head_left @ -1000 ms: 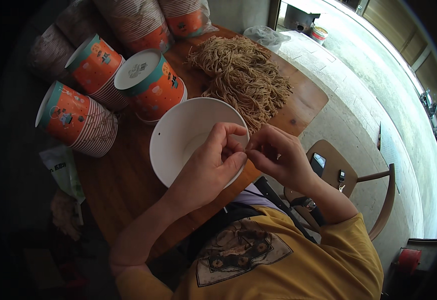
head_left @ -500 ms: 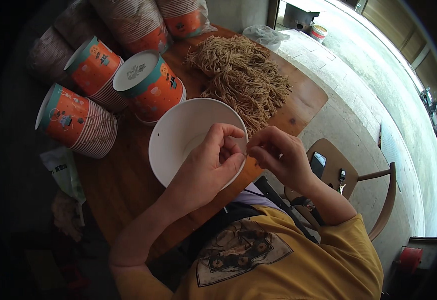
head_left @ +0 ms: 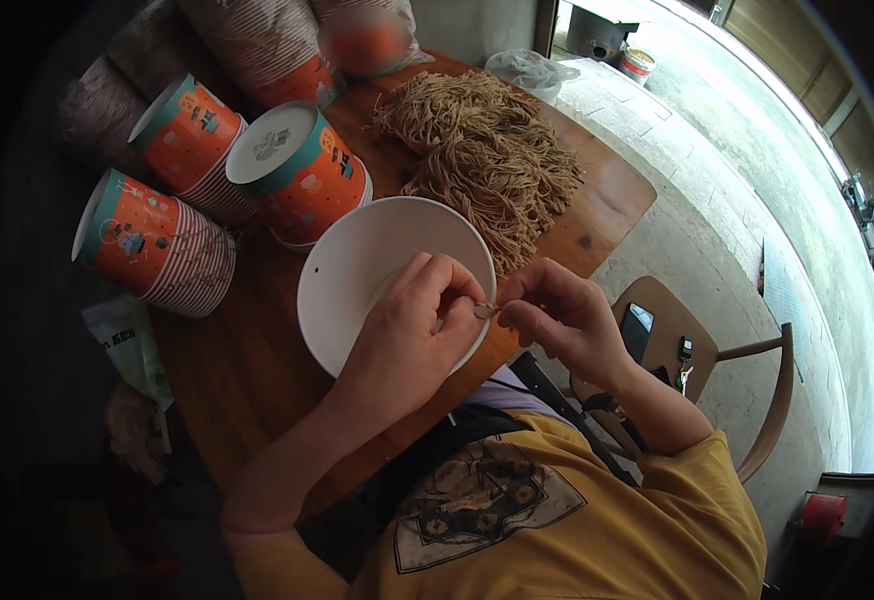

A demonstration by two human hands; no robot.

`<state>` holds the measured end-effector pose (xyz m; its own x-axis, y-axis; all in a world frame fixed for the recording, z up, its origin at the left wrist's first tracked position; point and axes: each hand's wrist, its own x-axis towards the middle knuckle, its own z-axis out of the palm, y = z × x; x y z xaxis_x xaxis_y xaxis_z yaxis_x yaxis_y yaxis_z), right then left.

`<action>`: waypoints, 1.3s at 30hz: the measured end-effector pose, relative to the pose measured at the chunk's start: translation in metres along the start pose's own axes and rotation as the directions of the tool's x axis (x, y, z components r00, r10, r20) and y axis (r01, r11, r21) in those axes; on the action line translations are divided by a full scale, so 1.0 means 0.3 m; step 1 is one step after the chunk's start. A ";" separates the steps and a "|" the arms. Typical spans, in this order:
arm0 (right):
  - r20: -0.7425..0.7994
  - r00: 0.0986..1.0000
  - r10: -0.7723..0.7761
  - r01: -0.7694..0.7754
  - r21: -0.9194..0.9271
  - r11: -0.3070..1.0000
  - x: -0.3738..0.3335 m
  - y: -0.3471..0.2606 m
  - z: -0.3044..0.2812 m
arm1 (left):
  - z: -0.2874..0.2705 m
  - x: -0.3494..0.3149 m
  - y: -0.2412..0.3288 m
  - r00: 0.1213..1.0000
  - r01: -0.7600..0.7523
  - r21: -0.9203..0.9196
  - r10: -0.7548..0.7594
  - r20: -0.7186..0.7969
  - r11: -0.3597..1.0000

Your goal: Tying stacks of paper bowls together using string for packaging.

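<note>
A white paper bucket [head_left: 342, 235] stands with its mouth up on the wooden table, a small dark hole in its left wall. At its right rim a short loop of tan cord [head_left: 484, 311] shows between my hands. My left hand [head_left: 412, 325] reaches over the bucket's mouth, thumb and forefinger pinched on the cord at the rim. Just outside the rim my right hand [head_left: 562, 315] pinches the cord with thumb and forefinger. Its exact path through the wall is hidden by my fingers. Behind the bucket lies a loose heap of tan cords [head_left: 487, 150].
Stacks of orange and teal paper buckets [head_left: 302, 175] stand upside down at the left, with plastic-wrapped stacks [head_left: 257, 45] behind. The wooden table [head_left: 612, 190] ends at the right. Beyond it a brown chair [head_left: 672, 300] bears a phone [head_left: 637, 330] and keys [head_left: 685, 375].
My left fingers have curled closer to the rim, and a loop of cord now shows between my hands. My right hand has shifted slightly. The bucket stays in place.
</note>
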<state>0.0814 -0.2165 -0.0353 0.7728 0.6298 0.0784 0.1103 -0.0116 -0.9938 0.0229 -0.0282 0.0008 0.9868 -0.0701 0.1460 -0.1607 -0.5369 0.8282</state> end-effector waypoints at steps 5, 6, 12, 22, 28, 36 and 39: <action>-0.004 0.996 0.089 -0.087 0.120 0.989 -0.007 -0.023 0.010 | -0.006 0.000 0.000 0.999 0.049 -0.102 -0.047 0.022 0.994; -0.004 0.996 0.088 -0.087 0.120 0.989 -0.007 -0.017 0.009 | -0.004 0.000 -0.004 0.999 0.046 -0.132 -0.043 0.022 0.990; 0.017 0.998 0.062 -0.063 0.098 0.993 -0.007 -0.013 0.001 | 0.000 0.004 -0.015 0.998 0.059 -0.171 -0.056 0.022 0.984; -0.027 0.983 -0.182 0.175 -0.166 0.970 -0.001 -0.011 0.006 | 0.012 0.007 -0.015 0.995 0.100 -0.261 -0.089 0.051 0.960; -0.019 0.939 -0.344 0.284 -0.520 0.805 -0.003 -0.018 0.014 | 0.011 0.001 -0.011 1.000 0.015 -0.155 -0.013 0.016 0.988; -0.021 0.931 -0.364 0.284 -0.587 0.759 -0.025 -0.033 0.010 | 0.010 -0.012 0.001 0.994 -0.099 0.110 0.103 -0.030 0.989; -0.026 0.974 -0.224 0.199 -0.376 0.905 -0.034 -0.053 -0.016 | -0.005 -0.045 0.041 0.988 -0.152 0.220 0.153 0.011 0.964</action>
<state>0.0748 -0.2266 -0.0201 0.7440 0.5963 0.3014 0.4882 -0.1771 -0.8546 0.0076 -0.0326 0.0098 0.9508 -0.1607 0.2649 -0.2999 -0.6919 0.6567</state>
